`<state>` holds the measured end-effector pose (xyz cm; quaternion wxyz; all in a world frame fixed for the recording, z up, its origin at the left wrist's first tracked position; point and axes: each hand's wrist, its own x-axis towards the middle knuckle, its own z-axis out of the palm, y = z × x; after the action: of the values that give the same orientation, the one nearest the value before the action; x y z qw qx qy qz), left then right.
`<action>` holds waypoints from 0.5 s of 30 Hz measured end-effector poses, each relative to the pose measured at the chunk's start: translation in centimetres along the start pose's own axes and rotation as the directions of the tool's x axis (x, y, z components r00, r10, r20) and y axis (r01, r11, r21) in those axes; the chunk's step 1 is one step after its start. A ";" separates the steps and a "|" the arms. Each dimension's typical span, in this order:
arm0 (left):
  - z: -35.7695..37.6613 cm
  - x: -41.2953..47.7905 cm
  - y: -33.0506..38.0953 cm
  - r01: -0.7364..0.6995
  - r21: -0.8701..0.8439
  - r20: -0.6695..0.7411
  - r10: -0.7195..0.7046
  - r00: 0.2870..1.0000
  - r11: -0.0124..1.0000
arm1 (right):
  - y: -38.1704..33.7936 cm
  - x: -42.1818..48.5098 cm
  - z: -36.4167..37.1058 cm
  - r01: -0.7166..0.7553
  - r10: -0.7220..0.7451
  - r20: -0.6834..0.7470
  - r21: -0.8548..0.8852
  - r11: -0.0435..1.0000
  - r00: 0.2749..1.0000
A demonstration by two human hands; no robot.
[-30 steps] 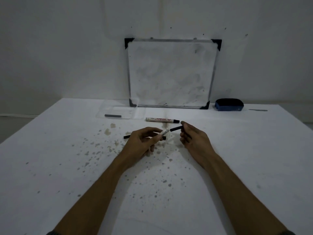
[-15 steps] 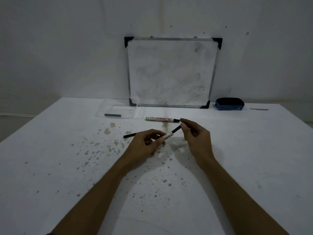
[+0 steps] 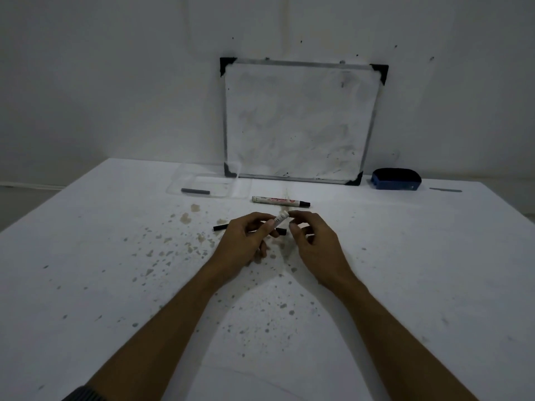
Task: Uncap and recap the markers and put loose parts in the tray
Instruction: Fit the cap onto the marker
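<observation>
My left hand (image 3: 246,244) grips a white marker (image 3: 280,219) by its barrel, tilted up to the right above the table's middle. My right hand (image 3: 317,246) is curled beside the marker's white upper end, its fingertips almost touching it. A dark piece that looks like the black cap (image 3: 304,227) shows between the right fingers, mostly hidden. A thin black stick (image 3: 221,227) lies on the table behind my left hand. A second capped marker (image 3: 279,201) lies further back. The clear tray (image 3: 176,185) at the back left holds a grey stick (image 3: 195,191).
A framed whiteboard (image 3: 298,123) leans against the wall at the back of the white, stained table (image 3: 115,270). A blue eraser (image 3: 396,179) sits to its right, with a thin grey strip (image 3: 445,190) beyond it.
The black cap that joined the marker to my right fingers no longer shows on the marker; its white end is bare. My right hand has curled in closer to the left.
</observation>
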<state>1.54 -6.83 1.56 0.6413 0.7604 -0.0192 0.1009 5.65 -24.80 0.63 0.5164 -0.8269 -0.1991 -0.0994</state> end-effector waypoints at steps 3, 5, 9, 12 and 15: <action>-0.2 0.1 0.0 0.000 -0.025 -0.043 -0.001 0.999 1.000 | 0.0 0.2 0.8 0.055 -0.040 0.090 -0.178 0.982 0.995; -0.3 0.1 0.1 0.007 -0.036 -0.061 -0.009 0.998 0.999 | 0.1 0.2 1.3 0.107 -0.072 0.140 -0.260 0.960 0.988; -0.2 0.1 0.0 0.017 -0.024 -0.056 -0.018 0.998 1.000 | 0.2 0.2 1.4 0.162 -0.124 0.141 -0.297 0.941 0.982; 0.0 0.1 -0.2 0.020 -0.003 -0.051 -0.020 0.999 1.000 | 0.1 0.0 1.0 0.139 -0.105 0.123 -0.316 0.938 0.987; 0.2 0.0 -0.2 0.023 -0.014 -0.041 -0.023 0.999 1.000 | 0.0 -0.1 0.7 0.067 -0.047 0.081 -0.269 0.961 0.996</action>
<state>1.62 -6.95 1.34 0.6480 0.7538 0.0021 0.1090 5.54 -24.20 0.34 0.3877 -0.8868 -0.2261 -0.1099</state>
